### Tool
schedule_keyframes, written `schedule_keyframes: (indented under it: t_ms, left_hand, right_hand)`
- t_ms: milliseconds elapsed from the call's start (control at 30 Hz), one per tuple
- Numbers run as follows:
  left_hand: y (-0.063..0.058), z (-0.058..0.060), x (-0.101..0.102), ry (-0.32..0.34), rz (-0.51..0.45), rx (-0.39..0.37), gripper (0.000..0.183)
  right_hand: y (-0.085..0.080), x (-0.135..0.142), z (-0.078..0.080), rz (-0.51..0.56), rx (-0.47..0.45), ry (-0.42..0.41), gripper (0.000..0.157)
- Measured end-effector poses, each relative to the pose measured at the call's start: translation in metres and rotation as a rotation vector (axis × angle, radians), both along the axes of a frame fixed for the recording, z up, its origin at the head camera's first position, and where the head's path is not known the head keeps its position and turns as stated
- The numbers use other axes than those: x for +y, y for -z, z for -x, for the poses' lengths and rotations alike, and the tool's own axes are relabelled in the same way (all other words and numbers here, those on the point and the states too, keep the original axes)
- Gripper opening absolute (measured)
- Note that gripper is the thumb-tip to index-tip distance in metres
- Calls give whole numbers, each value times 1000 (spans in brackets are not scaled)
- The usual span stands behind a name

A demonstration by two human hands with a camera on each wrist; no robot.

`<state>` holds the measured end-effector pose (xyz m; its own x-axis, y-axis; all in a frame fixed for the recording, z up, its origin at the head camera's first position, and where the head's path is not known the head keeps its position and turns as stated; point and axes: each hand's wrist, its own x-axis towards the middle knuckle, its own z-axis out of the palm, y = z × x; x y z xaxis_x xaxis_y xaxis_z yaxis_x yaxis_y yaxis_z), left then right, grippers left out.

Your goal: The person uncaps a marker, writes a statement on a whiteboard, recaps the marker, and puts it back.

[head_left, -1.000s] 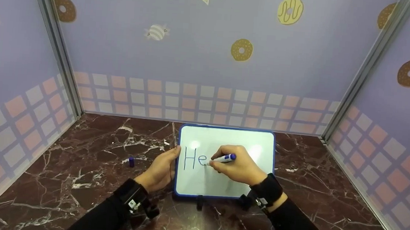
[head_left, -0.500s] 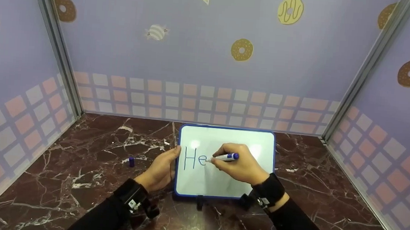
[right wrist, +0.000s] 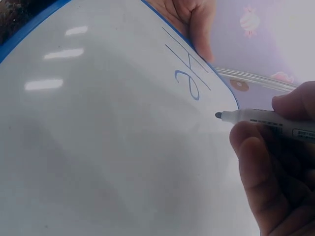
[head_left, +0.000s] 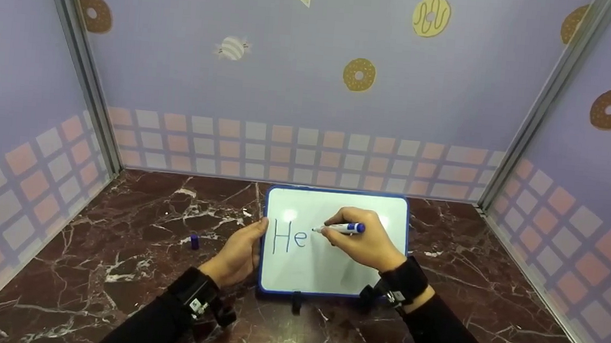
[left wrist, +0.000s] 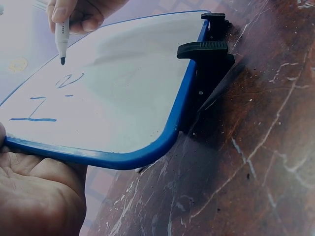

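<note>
A blue-framed whiteboard (head_left: 287,271) stands tilted on the table, with "He" written in blue at its left side. My left hand (head_left: 236,253) grips the board's left edge, thumb at the front rim and the other fingers mostly hidden behind. Between thumb and fingers, my right hand (head_left: 368,242) pinches a white marker (head_left: 340,228) with a blue end. Its dark tip (right wrist: 219,115) points at the board just right of the "e"; whether it touches the surface I cannot tell. In the left wrist view, the marker (left wrist: 62,37) appears above the letters.
A blue marker cap (head_left: 194,242) lies on the dark marbled table (head_left: 130,245), left of my left hand. Black clips (left wrist: 204,49) hold the board's lower edge. Patterned panels (head_left: 312,85) enclose the back and both sides.
My right hand has moved the marker up and to the right, away from the end of the "e". The left hand keeps its grip on the whiteboard.
</note>
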<state>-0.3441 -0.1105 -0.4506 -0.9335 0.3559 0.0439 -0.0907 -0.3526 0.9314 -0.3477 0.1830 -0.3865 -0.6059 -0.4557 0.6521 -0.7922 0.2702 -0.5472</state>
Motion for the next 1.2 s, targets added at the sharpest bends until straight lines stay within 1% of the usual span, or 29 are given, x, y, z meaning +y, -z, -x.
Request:
schedule_keyframes:
  t_ms: [167,333,667,900,1200]
  left_hand:
    - [0,-1,-1,11,5,11,61]
    - [1,-1,-1,7,1,11,61]
    - [1,0,-1,8,2,3,60]
    - [1,-1,-1,8,0,5,59]
    - [1,0,-1,24,9,20,62]
  right_hand:
    - [1,0,2,15,20,-20,7]
    - [3,-1,4,30,36,-33,6]
    - [5,-2,4,30,86,-21,8]
    - [6,-2,5,21,85,-28,7]
    - [7,-1,6,-4,95,-12,7]
